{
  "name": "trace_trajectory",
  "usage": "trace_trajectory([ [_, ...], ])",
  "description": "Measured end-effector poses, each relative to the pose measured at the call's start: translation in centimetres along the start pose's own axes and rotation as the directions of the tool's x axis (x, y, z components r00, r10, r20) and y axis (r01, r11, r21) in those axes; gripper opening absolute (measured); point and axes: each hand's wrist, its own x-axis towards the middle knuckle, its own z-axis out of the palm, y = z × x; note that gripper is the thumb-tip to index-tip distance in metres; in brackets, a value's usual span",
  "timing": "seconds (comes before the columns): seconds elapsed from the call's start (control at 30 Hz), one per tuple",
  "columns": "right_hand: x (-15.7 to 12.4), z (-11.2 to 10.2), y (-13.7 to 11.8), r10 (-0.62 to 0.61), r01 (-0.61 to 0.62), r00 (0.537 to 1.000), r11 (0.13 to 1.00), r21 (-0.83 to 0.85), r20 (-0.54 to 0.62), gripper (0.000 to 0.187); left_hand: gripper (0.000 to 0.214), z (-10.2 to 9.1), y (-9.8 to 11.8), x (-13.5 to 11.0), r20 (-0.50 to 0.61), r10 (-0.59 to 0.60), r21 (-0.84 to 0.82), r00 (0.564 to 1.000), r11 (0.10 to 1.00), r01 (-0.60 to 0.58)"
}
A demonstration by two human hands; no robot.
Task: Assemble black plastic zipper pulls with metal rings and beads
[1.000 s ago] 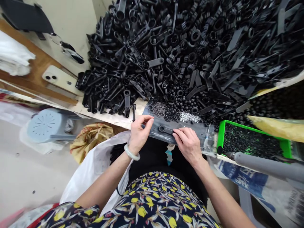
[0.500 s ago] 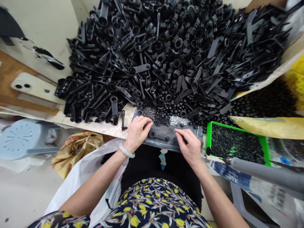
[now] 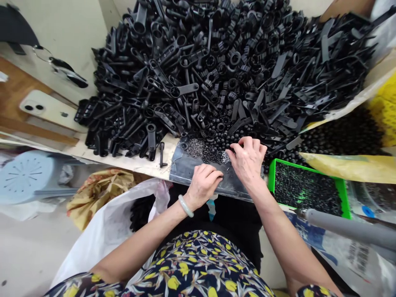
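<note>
My left hand (image 3: pixel 205 184), with a pale bangle (image 3: pixel 185 206) at its wrist, is closed low over the dark work mat (image 3: pixel 182 167). A dark bit shows at its fingertips, but the rest of what it holds is hidden. My right hand (image 3: pixel 248 160) reaches farther up the mat, its thumb and fingers bent together at the small pile of silver pins (image 3: pixel 225 156), covering part of it. Whether a pin is between those fingertips cannot be seen. Beside the pins lie small black pieces (image 3: pixel 211 156) and a heap of tiny grey parts (image 3: pixel 195 147).
A large heap of black plastic levers and rings (image 3: pixel 198 70) fills the back. On the right stand a green tray (image 3: pixel 271 175) of black bits and a grey rod-shaped tool (image 3: pixel 340 225). To the left are a phone (image 3: pixel 46 108), a white bag (image 3: pixel 102 227) and a blue stool (image 3: pixel 27 177).
My left hand has moved right and down, over where a black lever lay in sight; that lever no longer shows. My right hand has gone up from the mat to the silver pins.
</note>
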Motion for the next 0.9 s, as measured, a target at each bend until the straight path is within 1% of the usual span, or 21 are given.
trace_trajectory([
  [0.1, 0.3, -0.2, -0.1, -0.023, 0.023, 1.000, 0.999, 0.030, -0.002, 0.013, 0.011, 0.2, 0.0, 0.1, 0.007, -0.008, 0.009, 1.000, 1.000, 0.008],
  [0.17, 0.1, -0.8, 0.0, -0.005, 0.008, 0.999, 0.996, 0.084, -0.033, 0.014, 0.016, 0.2, 0.0, 0.0, 0.015, -0.020, 0.008, 1.000, 1.000, 0.020],
  [0.23, -0.7, -1.8, 0.1, 0.068, -0.051, 0.994, 0.980, 0.190, -0.085, 0.017, 0.020, 0.2, 0.0, -0.2, 0.016, -0.025, 0.001, 1.000, 1.000, 0.025],
  [0.27, -1.4, -2.4, 0.1, 0.122, -0.090, 0.988, 0.957, 0.275, -0.100, 0.019, 0.020, 0.1, -0.1, -0.2, 0.012, -0.029, -0.005, 1.000, 1.000, 0.029],
  [0.3, -2.3, -2.9, -0.1, 0.174, -0.130, 0.981, 0.915, 0.381, -0.084, 0.020, 0.019, 0.1, -0.1, -0.3, 0.006, -0.034, -0.012, 0.999, 0.999, 0.035],
  [0.33, -3.3, -3.3, -0.2, 0.212, -0.166, 0.977, 0.852, 0.497, -0.037, 0.021, 0.018, 0.1, -0.1, -0.3, -0.001, -0.040, -0.019, 0.999, 0.999, 0.040],
  [0.37, -4.3, -3.6, -0.5, 0.228, -0.201, 0.973, 0.770, 0.606, 0.033, 0.022, 0.018, 0.1, -0.2, -0.3, -0.007, -0.047, -0.024, 0.999, 0.999, 0.047],
  [0.4, -5.3, -3.6, -0.8, 0.217, -0.233, 0.970, 0.685, 0.690, 0.111, 0.022, 0.017, 0.2, -0.2, -0.3, -0.013, -0.052, -0.028, 0.999, 0.998, 0.052],
  [0.43, -6.3, -3.5, -1.1, 0.198, -0.260, 0.965, 0.619, 0.741, 0.172, 0.022, 0.016, 0.2, -0.2, -0.3, -0.018, -0.055, -0.030, 0.998, 0.998, 0.055],
  [0.47, -7.2, -3.3, -1.5, 0.183, -0.281, 0.960, 0.576, 0.768, 0.214, 0.022, 0.014, 0.3, -0.2, -0.3, -0.022, -0.056, -0.029, 0.998, 0.998, 0.056],
  [0.5, -7.9, -2.9, -1.8, 0.177, -0.297, 0.955, 0.556, 0.776, 0.239, 0.021, 0.013, 0.4, -0.2, -0.3, -0.025, -0.057, -0.027, 0.998, 0.998, 0.056],
  [0.57, -8.8, -2.1, -2.2, 0.201, -0.322, 0.947, 0.553, 0.768, 0.251, 0.020, 0.012, 0.5, -0.3, -0.3, -0.036, -0.056, -0.021, 0.998, 0.998, 0.055],
  [0.67, -9.2, -1.4, -2.6, 0.246, -0.345, 0.937, 0.558, 0.754, 0.247, 0.019, 0.012, 0.6, -0.3, -0.4, -0.045, -0.056, -0.013, 0.997, 0.998, 0.055],
  [0.8, -9.1, -1.4, -3.1, 0.279, -0.357, 0.931, 0.562, 0.746, 0.235, 0.020, 0.015, 0.3, 0.0, -0.5, -0.030, -0.073, -0.010, 0.997, 0.997, 0.072],
  [0.9, -9.2, -1.5, -3.4, 0.310, -0.371, 0.923, 0.550, 0.749, 0.230, 0.021, 0.025, -0.3, 0.6, -0.8, -0.043, -0.077, -0.054, 0.996, 0.996, 0.075],
])
